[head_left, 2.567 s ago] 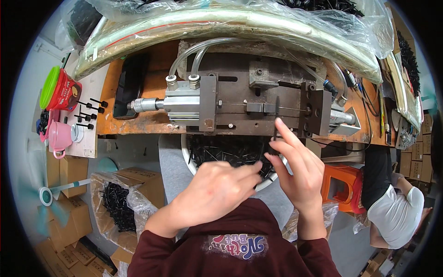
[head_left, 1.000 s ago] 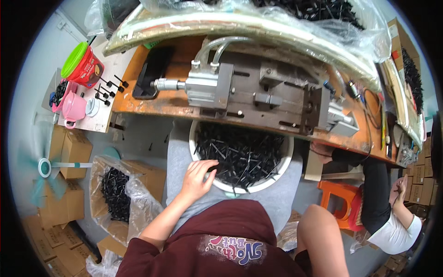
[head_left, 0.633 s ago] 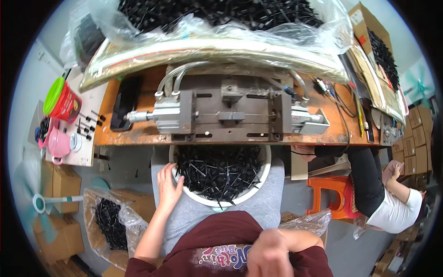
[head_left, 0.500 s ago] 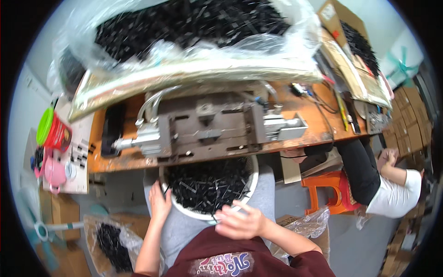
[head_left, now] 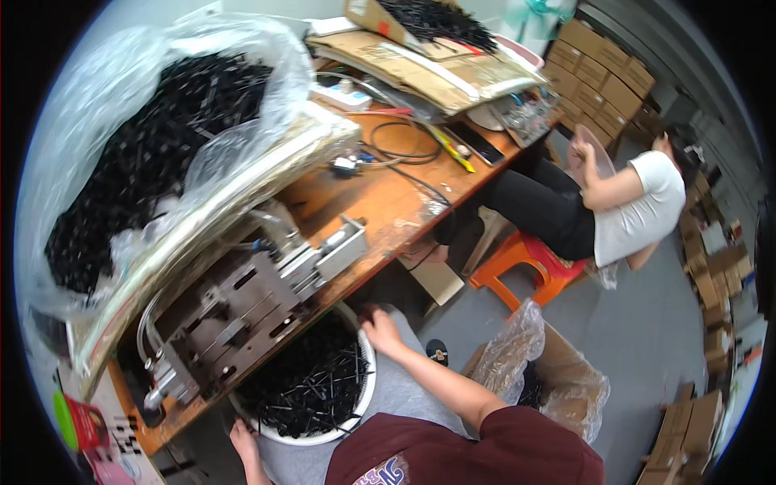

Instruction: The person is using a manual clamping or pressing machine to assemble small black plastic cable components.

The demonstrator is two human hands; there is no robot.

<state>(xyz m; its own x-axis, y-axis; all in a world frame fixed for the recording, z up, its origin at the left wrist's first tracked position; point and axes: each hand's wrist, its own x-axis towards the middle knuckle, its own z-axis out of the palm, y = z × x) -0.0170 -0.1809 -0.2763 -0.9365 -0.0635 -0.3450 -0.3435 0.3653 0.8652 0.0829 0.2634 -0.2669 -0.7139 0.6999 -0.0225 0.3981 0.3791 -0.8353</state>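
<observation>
Both sides of the white basin (head_left: 371, 374) of black parts (head_left: 319, 384) on my lap (head_left: 402, 396) are now covered, right hand (head_left: 382, 333) shifted from near edge, left hand (head_left: 243, 439) opposite, both half-curled, can't tell grip.

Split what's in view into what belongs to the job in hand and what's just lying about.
Job, apparently:
white basin
black parts inside it
left hand and right hand near its rim
metal fixture

Lying about, apparently:
red container
thin yellow object
stacked cardboard boxes
</observation>
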